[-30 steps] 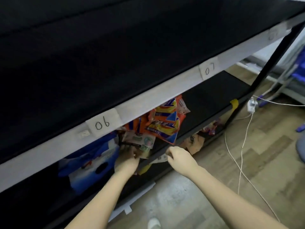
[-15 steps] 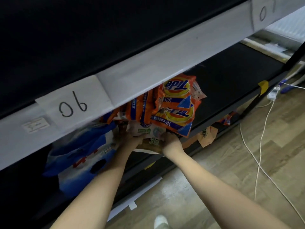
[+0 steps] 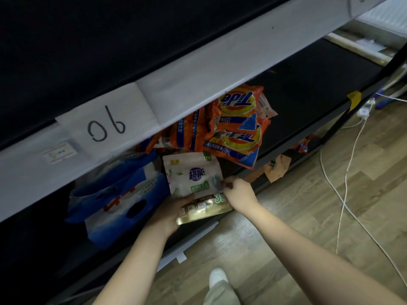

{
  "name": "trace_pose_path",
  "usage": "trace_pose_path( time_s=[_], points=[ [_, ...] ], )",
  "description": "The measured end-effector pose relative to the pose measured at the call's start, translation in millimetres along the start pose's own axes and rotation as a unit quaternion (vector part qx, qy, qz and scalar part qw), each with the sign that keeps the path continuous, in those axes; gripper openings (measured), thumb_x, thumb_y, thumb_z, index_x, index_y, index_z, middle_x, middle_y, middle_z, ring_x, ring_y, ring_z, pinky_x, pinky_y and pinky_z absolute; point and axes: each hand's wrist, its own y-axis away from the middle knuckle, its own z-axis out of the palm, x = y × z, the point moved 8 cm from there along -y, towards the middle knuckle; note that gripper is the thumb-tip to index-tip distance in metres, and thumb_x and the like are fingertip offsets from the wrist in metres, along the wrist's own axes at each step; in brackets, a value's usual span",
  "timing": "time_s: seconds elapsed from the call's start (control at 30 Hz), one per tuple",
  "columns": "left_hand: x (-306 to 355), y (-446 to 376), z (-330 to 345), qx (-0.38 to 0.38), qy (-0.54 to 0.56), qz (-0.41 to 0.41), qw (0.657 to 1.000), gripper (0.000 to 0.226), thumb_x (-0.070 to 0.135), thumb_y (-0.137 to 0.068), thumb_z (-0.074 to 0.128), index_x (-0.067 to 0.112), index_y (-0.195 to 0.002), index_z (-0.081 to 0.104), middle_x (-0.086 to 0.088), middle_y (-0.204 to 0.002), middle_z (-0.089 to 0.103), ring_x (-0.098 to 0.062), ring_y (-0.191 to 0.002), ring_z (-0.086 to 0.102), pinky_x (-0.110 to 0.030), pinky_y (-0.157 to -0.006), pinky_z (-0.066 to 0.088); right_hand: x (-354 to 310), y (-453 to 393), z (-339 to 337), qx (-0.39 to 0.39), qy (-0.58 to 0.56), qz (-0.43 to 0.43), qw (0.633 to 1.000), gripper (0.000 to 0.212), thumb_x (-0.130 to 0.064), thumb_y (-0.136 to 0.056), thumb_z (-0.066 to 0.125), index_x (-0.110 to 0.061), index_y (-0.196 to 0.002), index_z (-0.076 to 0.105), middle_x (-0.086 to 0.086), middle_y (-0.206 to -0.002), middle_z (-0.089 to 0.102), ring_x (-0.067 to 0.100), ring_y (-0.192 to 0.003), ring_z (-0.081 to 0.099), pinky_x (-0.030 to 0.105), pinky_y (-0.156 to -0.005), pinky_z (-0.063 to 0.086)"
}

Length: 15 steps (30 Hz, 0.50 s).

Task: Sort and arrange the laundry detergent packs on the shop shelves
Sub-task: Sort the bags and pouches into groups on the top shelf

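**Both hands on white pouch, lower shelf**

Head view: white detergent pouch point(image 3: 195, 175) at lower shelf point(image 3: 308, 89) front edge, long axis front-to-back. Left hand point(image 3: 169, 213) cups its bottom, right hand point(image 3: 236, 191) pinches right edge. Orange Tide packs point(image 3: 236, 128) just behind.

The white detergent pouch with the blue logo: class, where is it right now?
In the head view, the white pouch sits centre frame at the lower shelf's front edge, between the blue pack and orange packs.

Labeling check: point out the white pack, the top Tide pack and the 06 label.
white pack point(image 3: 193, 172): head view, on its blue logo.
top Tide pack point(image 3: 239, 104): head view, on the yellow roundel.
06 label point(image 3: 105, 128): head view, between the two handwritten digits.
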Motion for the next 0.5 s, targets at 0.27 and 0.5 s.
trace_pose_path(
  time_s=[0.27, 0.5],
  points=[
    [-12, 36, -53, 0.076, 0.106, 0.043, 0.99, 0.016, 0.003, -0.091, 0.053, 0.011, -0.101, 0.062, -0.004, -0.08, 0.075, -0.012, -0.071, 0.071, -0.03, -0.071, 0.053, -21, 4, -9, 0.008, 0.045, -0.067, 0.997, 0.029, -0.009, -0.091, 0.048, -0.001, -0.117, 0.059, 0.018, -0.114, 0.062, 0.033, -0.107, 0.057, 0.037, -0.089, 0.046],
    [-6, 51, -77, 0.111, 0.104, 0.084, 0.985, 0.013, 0.005, -0.093, 0.05, 0.012, -0.097, 0.061, 0.0, -0.074, 0.074, -0.007, -0.067, 0.07, -0.027, -0.063, 0.056, -71, -27, 10, -0.007, 0.244, -0.184, 0.952, 0.043, -0.011, -0.097, 0.041, -0.01, -0.14, 0.038, 0.01, -0.142, 0.037, 0.028, -0.133, 0.033, 0.039, -0.106, 0.037]
  ],
)
